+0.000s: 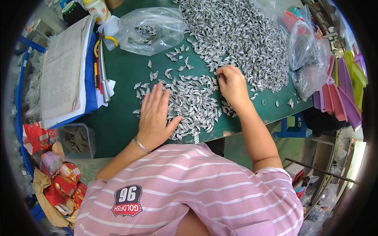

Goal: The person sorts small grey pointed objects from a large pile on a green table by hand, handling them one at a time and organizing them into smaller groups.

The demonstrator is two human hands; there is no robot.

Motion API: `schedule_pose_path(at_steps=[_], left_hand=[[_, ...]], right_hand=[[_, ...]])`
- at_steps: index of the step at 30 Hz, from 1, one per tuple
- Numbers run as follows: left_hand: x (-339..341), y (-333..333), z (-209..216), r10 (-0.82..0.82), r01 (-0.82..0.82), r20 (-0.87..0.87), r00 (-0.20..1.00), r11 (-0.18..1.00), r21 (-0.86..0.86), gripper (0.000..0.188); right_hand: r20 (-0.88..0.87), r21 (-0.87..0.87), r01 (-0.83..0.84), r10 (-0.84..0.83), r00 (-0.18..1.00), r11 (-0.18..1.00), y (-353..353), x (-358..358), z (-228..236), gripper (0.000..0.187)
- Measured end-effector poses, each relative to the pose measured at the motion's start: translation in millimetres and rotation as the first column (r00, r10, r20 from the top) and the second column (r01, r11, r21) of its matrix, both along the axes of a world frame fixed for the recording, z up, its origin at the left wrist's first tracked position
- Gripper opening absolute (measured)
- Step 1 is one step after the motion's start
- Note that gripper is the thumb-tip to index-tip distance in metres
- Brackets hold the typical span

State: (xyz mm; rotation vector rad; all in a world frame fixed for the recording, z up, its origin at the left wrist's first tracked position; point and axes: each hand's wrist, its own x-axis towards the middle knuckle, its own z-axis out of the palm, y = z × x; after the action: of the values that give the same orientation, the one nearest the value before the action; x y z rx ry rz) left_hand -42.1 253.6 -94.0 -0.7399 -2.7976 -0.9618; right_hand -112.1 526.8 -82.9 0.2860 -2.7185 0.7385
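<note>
Small curved, leaf-like silver metal pieces lie in a loose spread near the green table's front edge. My left hand rests palm down on the left side of this spread, its fingers stretched out. At the far right rises a much larger heap of the same pieces. Between heap and spread is my right hand, its thumb and forefinger pinched together close to the heap's lower edge. Whatever sits between those fingertips is too small or hidden to name. Several single pieces lie scattered beyond my left hand.
A clear plastic bag holding some pieces lies at the back. Yellow-handled pliers and a stack of papers are at the left. Another filled bag and coloured plastic bins stand right. A clear tub sits lower left.
</note>
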Motion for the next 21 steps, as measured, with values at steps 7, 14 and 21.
schedule_pose_path(at_steps=[7,14,21], left_hand=[[-26,17,34,-0.029,0.044,-0.192,0.981,0.996,0.075,0.037],[-101,82,15,-0.124,0.126,-0.144,0.982,0.992,0.008,0.016],[-115,98,5,-0.112,0.118,0.046,0.993,0.984,-0.133,0.007]], right_hand=[[0.039,-0.048,-0.080,0.082,0.996,0.996,-25,1,1,0.010],[0.156,-0.305,0.092,-0.046,0.987,0.948,-3,23,16,0.015],[0.090,-0.312,0.239,-0.222,0.971,0.919,26,70,6,0.011]])
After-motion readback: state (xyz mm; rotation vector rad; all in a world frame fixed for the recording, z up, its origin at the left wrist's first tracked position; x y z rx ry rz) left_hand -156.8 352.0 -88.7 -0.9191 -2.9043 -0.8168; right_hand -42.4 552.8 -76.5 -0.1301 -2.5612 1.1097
